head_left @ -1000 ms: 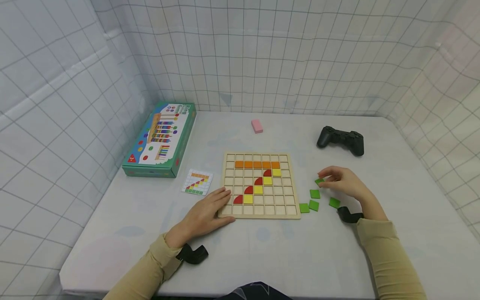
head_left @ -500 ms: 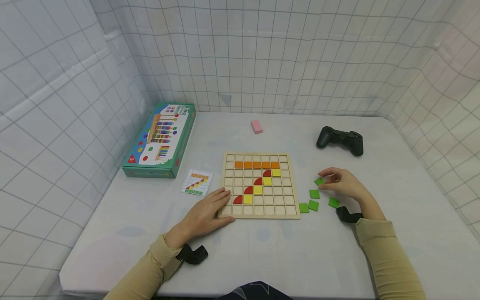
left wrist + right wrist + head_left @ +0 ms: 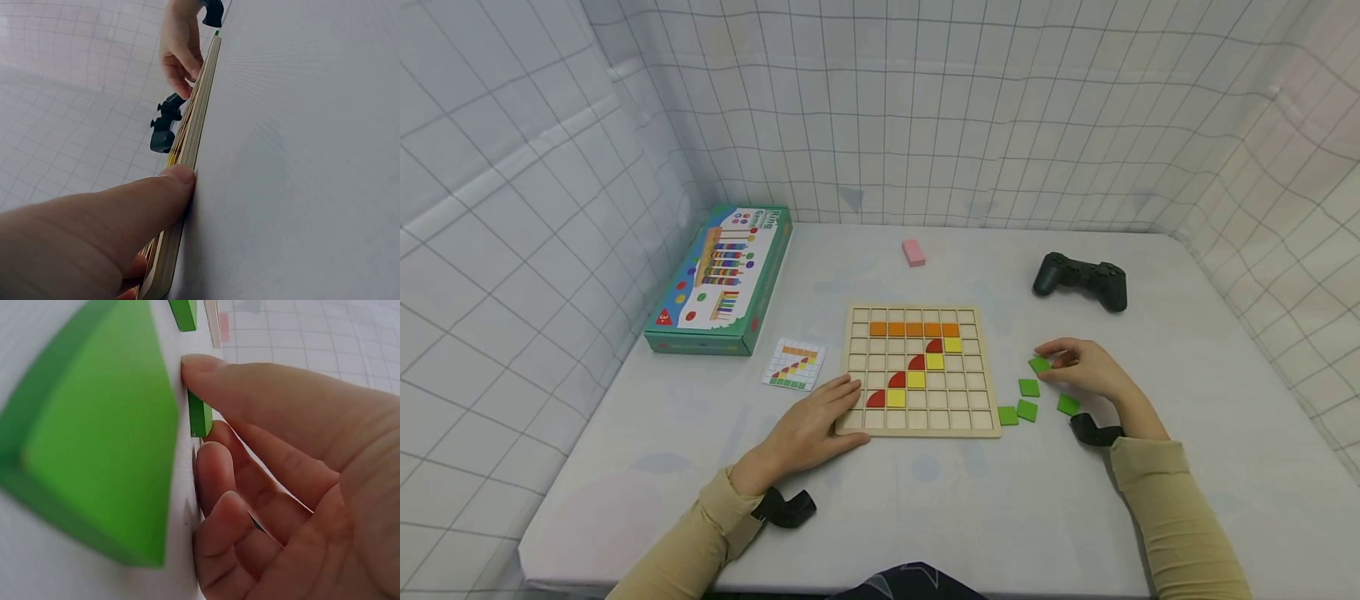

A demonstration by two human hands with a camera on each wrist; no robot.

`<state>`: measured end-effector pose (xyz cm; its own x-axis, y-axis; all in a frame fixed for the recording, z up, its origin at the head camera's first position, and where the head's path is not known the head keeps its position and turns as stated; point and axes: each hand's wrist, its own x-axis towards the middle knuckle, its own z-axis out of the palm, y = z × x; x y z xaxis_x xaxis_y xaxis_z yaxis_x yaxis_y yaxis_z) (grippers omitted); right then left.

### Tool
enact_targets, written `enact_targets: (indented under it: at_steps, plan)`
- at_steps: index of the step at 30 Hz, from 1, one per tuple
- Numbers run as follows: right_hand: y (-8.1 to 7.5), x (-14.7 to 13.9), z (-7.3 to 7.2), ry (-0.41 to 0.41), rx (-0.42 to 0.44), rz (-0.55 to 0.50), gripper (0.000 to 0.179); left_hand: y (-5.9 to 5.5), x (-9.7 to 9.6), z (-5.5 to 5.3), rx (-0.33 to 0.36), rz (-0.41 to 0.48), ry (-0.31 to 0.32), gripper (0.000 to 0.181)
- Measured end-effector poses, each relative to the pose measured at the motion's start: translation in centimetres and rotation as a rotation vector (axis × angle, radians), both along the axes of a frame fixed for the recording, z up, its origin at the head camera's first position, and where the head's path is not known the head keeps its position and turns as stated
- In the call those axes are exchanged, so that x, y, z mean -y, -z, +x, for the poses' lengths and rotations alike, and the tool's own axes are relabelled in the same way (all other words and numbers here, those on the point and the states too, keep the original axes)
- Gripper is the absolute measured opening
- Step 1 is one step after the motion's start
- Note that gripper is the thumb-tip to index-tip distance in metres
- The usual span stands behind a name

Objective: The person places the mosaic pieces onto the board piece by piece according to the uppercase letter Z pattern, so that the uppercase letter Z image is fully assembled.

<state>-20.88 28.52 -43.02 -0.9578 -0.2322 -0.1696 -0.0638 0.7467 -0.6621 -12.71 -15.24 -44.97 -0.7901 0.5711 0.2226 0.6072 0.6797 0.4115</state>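
Note:
My left hand (image 3: 812, 423) rests on the near left corner of a wooden grid board (image 3: 958, 401), fingers over its left side and thumb along the front edge. Orange squares (image 3: 915, 330) form a row on the board. Below it, red quarter-round pieces (image 3: 897, 380) and yellow squares (image 3: 917, 380) run diagonally. To the right of the board, my right hand (image 3: 1086, 367) pinches a green square tile (image 3: 1039, 365) between thumb and fingers, close over the table. The same tile (image 3: 199, 415) is partly hidden behind the thumb in the right wrist view.
Several loose green tiles (image 3: 1029, 388) lie between the board and my right wrist. A pattern card (image 3: 795, 364) lies left of the board, near a green game box (image 3: 718, 279). A pink block (image 3: 913, 253) and a black game controller (image 3: 1081, 282) sit farther back.
The green tile shows more between my right thumb and fingers than a second ago. That hand has shifted very slightly; the left hand keeps its place on the board.

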Motion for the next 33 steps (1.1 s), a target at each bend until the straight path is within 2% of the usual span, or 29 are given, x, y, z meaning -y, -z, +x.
enact_targets:
  at_steps: [10,18,24,33]
  plan:
    - [-0.1,0.2,-0.1,-0.025,-0.009,0.053,0.039,0.0,0.0,0.1,-0.028,0.014,0.008,0.071]
    - [-0.8,2.0,-0.1,-0.085,0.000,-0.045,0.021,0.0,0.0,0.0,0.010,-0.003,-0.002,0.071]
    - [-1.5,5.7,0.1,-0.250,-0.006,-0.075,0.019,0.0,0.0,-0.1,0.018,-0.007,-0.002,0.071]
    - [-2.3,13.4,0.9,-0.497,0.034,-0.141,0.011,0.0,0.0,0.0,0.015,0.004,0.000,0.071]
